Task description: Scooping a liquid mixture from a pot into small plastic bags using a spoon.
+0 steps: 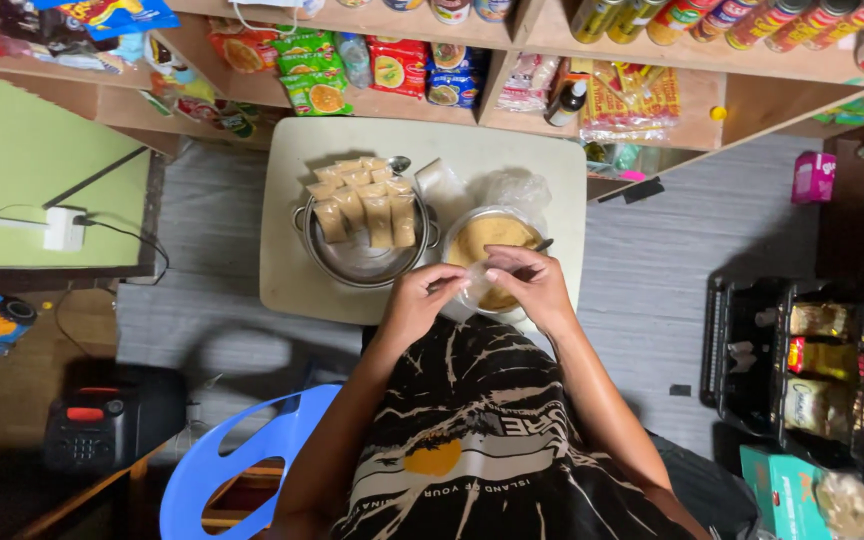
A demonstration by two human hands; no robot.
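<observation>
Two bare hands meet over the near edge of a small pale table (282, 280), seen from directly above. Farthest left on the table stands a round metal pot (362, 262), across whose rim lie rows of small filled packets (364, 205) of tan powder, overlapping like tiles. To its right, the left hand (417, 300) has its fingers curled inward, pinching one edge of a small clear plastic bag (470, 285); the right hand (532, 285) pinches the opposite edge, thumb and forefinger closed on the film, so that the bag hangs between the two hands directly above the near side of a round bowl (492, 245) of the same tan powder. Whether the bag already holds powder cannot be told, since the fingers cover most of it. A utensil handle (544, 243) shows at the bowl's right rim, and crumpled clear plastic (512, 188) lies behind the bowl. Judged from its look, the bag is very light, limp and thin, slippery between dry fingers and easily torn or collapsed; it is best taken at the mouth, with a pinch on each side of the opening to keep it spread. A filled packet would be soft and shifting, better gripped at the sealed top than around its bulging middle.
</observation>
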